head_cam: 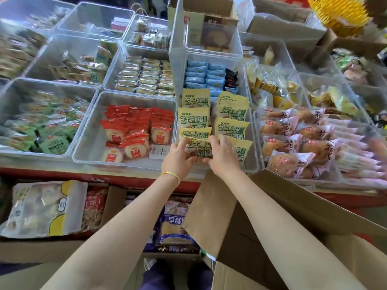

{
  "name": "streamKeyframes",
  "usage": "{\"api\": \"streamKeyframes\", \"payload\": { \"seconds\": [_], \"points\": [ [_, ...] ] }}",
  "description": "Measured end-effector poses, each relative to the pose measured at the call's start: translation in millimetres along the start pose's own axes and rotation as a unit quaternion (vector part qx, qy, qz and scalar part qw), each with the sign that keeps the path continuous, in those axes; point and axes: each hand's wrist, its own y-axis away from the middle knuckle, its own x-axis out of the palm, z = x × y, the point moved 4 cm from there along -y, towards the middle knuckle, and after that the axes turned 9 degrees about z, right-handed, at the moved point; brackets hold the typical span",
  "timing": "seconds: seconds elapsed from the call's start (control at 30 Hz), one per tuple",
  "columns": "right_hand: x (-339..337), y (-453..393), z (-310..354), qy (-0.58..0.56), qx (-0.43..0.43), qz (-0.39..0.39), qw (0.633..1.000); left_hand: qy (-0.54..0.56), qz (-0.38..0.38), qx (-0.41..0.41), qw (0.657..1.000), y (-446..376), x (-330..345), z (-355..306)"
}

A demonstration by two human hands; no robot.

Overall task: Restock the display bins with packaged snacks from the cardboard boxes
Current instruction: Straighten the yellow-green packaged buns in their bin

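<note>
Nearest the lens: two bare forearms, an open cardboard box [272, 237] at lower right with its flap raised against the red table [62, 174] edge. Left hand [178, 158], yellow-green band [170, 175] at the wrist, fingers curled onto one yellow snack packet [200, 150], thumb on its face. Right hand [223, 155] pinching the same packet from the other side, fingers wrapped over its right edge. Both grips closed on that packet, held at the near end of a clear display bin [254, 143]. Filling that bin, two rows of matching yellow packets [231, 128], overlapped like shingles. Green print on them partly legible: 芝士味椰蓉, then 有颜有料 lower down. Just left, another clear bin [88, 147] with red-wrapped round cakes [136, 132]; label too small to read. Behind the yellow rows, blue packets [205, 77]. To the right, pink-wrapped buns [293, 143] bearing a large 花. Below the table, a blue bag [176, 225] marked 早餐 and a white-and-yellow bag [46, 208].
</note>
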Motion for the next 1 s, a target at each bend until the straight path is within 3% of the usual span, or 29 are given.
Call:
{"api": "streamKeyframes", "payload": {
  "seconds": [0.5, 0.67, 0.8, 1.0],
  "points": [
    [8, -1, -6, 0.042, -0.024, -0.020, 0.999, -0.028, -0.043, -0.023, 0.998, 2, 11, -5],
    [10, -3, -10, 0.022, -0.027, -0.005, 0.999, 0.019, -0.061, -0.036, 0.997, -1, 10, 0],
    [5, -2, -15, -0.072, -0.029, 0.013, 0.997, 0.045, -0.035, -0.013, 0.998, -3, 2, 8],
    [20, 3, -4, -0.071, 0.003, -0.019, 0.997, 0.027, 0.018, 0.005, 0.999, -9, -2, 16]
  ]
}}
